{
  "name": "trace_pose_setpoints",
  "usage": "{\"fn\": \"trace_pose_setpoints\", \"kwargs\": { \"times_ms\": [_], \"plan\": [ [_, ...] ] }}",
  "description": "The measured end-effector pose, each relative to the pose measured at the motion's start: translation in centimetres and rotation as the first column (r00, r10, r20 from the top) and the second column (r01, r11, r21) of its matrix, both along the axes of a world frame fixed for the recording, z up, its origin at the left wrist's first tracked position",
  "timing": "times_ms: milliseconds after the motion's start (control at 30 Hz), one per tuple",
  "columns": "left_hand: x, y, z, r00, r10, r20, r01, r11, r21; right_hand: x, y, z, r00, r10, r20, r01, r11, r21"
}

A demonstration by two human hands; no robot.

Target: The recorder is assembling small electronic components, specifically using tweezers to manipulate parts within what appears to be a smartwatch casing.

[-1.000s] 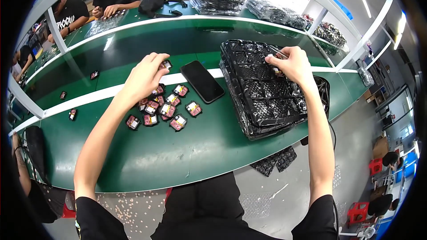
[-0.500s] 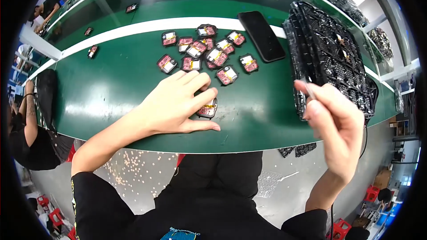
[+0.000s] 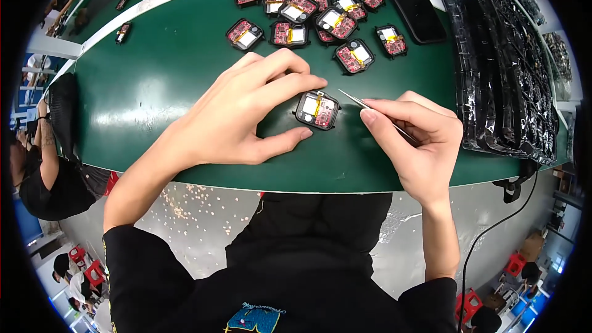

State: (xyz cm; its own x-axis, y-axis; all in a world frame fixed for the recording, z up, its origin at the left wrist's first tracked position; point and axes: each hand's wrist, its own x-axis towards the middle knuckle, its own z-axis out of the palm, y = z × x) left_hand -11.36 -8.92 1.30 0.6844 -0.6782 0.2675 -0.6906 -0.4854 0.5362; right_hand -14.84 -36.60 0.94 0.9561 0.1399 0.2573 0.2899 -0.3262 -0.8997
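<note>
An open black watch case (image 3: 317, 110) lies on the green tabletop, showing a red circuit board, a silvery-white block and yellow tape. The thumb and index finger of my left hand (image 3: 246, 105) bracket it at its lower and upper edges, while the other fingers curl above. Between thumb and fingers, my right hand (image 3: 422, 139) pinches a pair of thin metal tweezers (image 3: 353, 98). Their tip points at the case from its right, a small gap away. Beyond my hands sits a loose group of similar watch cases (image 3: 299, 8), some overlapping.
A black phone (image 3: 410, 3) lies at the far right, beside a tall stack of black trays in clear plastic (image 3: 499, 68). A cable (image 3: 493, 225) hangs off the right end. Two small parts lie far left. At the left, another person (image 3: 49, 172) sits near a black bag (image 3: 61, 114).
My right hand has come left and down from beside the trays, bringing the tweezers close to the watch case. My left fingers have uncovered the case and now frame it. The view has shifted.
</note>
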Motion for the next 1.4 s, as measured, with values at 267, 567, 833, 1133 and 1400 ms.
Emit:
{"fn": "trace_pose_setpoints", "kwargs": {
  "times_ms": [267, 567, 833, 1133, 1400],
  "plan": [
    [0.1, 0.1, 0.0, 0.994, -0.001, -0.107, 0.000, 1.000, -0.010, 0.0, 0.0, -0.8, 0.999, 0.054, -0.006, -0.054, 0.999, 0.001],
    [0.9, 0.1, -0.2, 0.990, -0.038, -0.138, 0.034, 0.999, -0.029, 0.0, 0.6, -0.9, 0.991, 0.127, 0.052, -0.118, 0.982, -0.148],
    [0.6, -0.2, 0.2, 0.981, 0.056, -0.187, -0.066, 0.997, -0.048, -0.2, 0.4, -0.8, 0.987, 0.131, 0.090, -0.115, 0.979, -0.167],
    [1.0, -0.2, -0.6, 0.991, 0.018, -0.133, -0.029, 0.996, -0.081, -0.2, 0.9, -1.4, 0.941, 0.141, 0.309, -0.044, 0.952, -0.302],
    [2.1, 1.1, 0.0, 0.964, -0.052, -0.259, 0.044, 0.998, -0.039, -0.2, 0.5, -0.6, 0.986, 0.156, 0.065, -0.144, 0.978, -0.153]
  ]
}}
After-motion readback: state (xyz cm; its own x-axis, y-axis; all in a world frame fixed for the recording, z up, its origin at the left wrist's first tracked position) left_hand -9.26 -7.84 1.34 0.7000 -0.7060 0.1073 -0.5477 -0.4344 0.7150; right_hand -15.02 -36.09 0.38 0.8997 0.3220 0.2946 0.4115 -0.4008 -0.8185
